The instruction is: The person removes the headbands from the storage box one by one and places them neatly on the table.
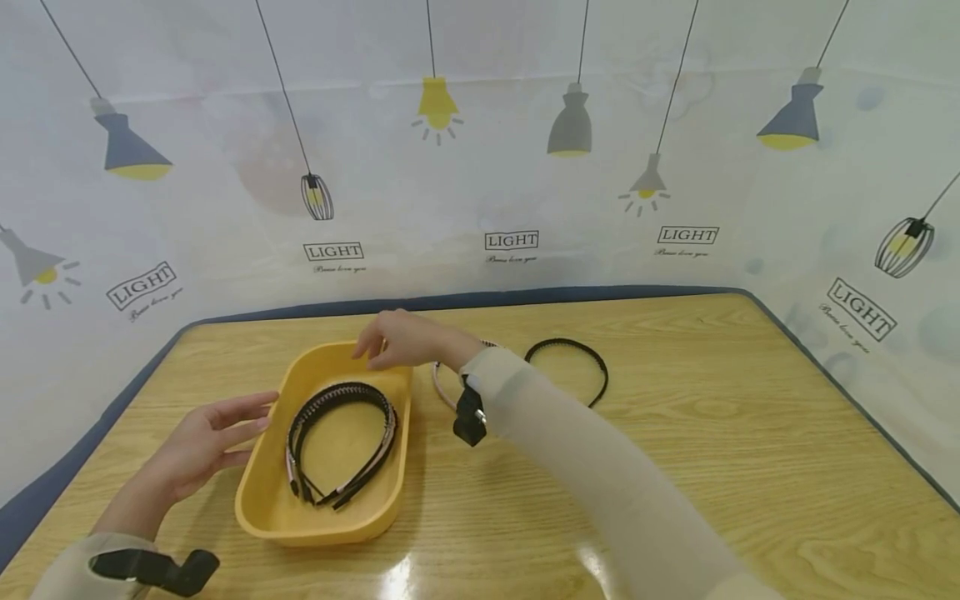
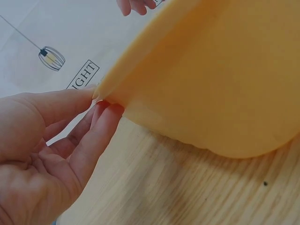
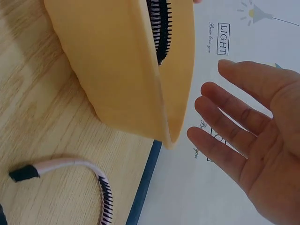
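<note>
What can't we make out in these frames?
- Head: parts of the pink headband and black headband on the table, behind the right arm.
- Head: exact count of the stacked headbands; they overlap.
- Head: small script under LIGHT, too small and blurred.
- Left wrist: what lies in the tray, behind its wall.
- Right wrist: rest of the pink headband, cut off by the bottom edge.

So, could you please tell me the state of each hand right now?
Left hand: open, touching the side of the yellow basket.
Right hand: open, holding nothing, near the basket's far end.
</note>
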Demonstrator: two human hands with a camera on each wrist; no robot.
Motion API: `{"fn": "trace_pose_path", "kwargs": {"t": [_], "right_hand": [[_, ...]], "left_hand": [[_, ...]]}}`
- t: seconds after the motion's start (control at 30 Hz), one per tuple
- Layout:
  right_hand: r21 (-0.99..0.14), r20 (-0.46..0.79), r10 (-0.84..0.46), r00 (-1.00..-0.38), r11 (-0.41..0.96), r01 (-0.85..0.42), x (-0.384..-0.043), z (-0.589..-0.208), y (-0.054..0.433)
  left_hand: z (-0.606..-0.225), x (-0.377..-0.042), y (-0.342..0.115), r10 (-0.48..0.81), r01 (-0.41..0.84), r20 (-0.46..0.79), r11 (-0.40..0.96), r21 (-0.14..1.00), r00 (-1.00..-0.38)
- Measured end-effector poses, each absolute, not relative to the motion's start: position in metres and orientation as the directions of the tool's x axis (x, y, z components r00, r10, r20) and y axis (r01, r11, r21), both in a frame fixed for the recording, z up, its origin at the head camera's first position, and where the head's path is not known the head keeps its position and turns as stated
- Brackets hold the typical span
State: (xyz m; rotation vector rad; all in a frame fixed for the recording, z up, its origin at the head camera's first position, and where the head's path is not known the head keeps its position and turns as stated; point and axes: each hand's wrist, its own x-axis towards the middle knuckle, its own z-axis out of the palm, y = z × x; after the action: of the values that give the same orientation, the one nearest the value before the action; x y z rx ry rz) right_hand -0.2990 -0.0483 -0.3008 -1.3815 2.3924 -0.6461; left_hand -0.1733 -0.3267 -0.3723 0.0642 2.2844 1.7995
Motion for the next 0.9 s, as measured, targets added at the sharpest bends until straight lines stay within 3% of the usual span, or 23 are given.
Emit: {"fn": "trace_pose_path", "kwargs": {"t": [0.9], "right_hand": [[-0.533,-0.082,-0.876,-0.476,0.442,-0.722,-0.295,-0.304,-0.083]], "left_hand": [[-0.372,-0.174,-0.326,0.174,-0.11,-0.154,0.241,0.964,-0.973]]}}
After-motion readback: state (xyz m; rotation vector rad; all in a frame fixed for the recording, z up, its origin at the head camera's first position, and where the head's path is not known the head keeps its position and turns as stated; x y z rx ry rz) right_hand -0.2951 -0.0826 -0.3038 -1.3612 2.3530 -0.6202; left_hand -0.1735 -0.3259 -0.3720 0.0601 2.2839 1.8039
